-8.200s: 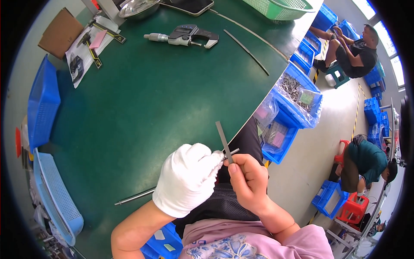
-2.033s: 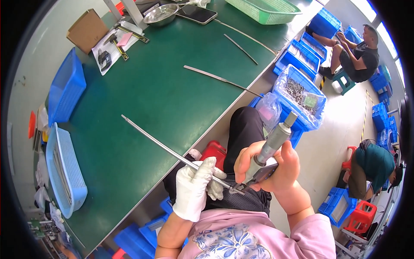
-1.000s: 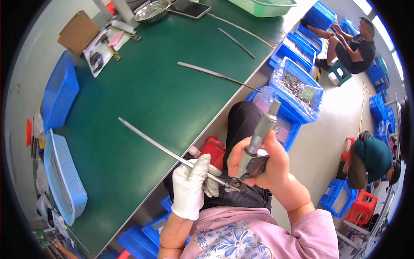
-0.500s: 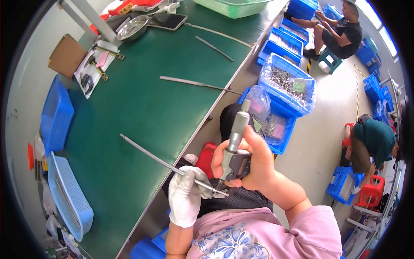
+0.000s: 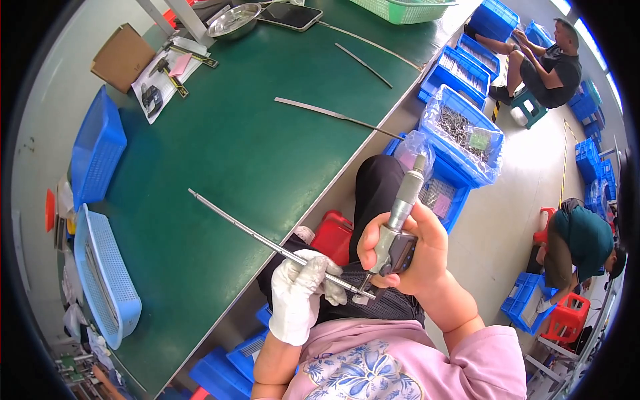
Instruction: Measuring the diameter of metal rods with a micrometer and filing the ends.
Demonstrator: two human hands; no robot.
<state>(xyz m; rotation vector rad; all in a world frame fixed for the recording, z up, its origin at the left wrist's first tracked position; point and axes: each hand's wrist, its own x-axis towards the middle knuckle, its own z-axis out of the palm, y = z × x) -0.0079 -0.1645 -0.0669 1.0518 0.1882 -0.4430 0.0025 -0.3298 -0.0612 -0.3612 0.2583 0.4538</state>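
My left hand (image 5: 293, 300), in a white glove, pinches a long thin metal rod (image 5: 239, 225). The rod slants from over the green table (image 5: 220, 153) down to my lap, its lower end just past my fingers. A micrometer with a dark display housing (image 5: 408, 195) is gripped in my bare right hand (image 5: 432, 259), its thimble pointing up and away. The micrometer's frame end lies at the rod's lower end; whether its jaws touch the rod I cannot tell. Farther off on the table lie a flat file-like strip (image 5: 313, 108) and a thinner rod (image 5: 363, 65).
Blue baskets (image 5: 100, 150) and a light blue basket (image 5: 127, 293) holding rods line the table's left side. A phone (image 5: 291, 16) and metal bowl (image 5: 235, 21) lie at the far end. Blue crates (image 5: 460, 157) stand right of the table. Two people sit or bend at the right.
The table and crates have shifted in the picture as the view moved. Both hands appear farther right, still holding the rod and the micrometer, whose frame end stays by the rod's lower end.
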